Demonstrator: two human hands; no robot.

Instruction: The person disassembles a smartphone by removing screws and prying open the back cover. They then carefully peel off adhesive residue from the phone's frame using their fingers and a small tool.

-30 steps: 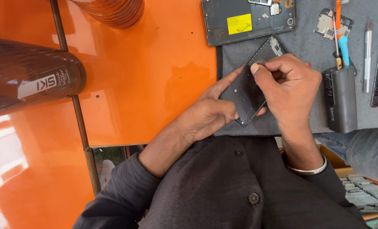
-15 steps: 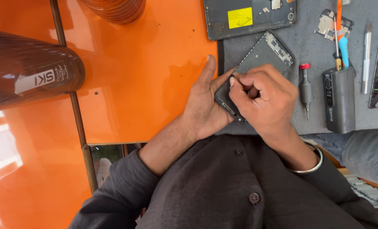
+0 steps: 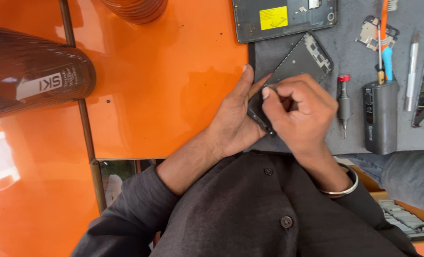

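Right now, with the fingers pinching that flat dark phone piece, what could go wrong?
The right hand picks at the dark phone frame while the left hand steadies its edge; a hard pull might bend or crack the thin frame. The small screwdriver lies loose just beside the right hand, so a nudge could roll it away. The frame sits near the edge of the grey mat, so it could slide onto the orange table.
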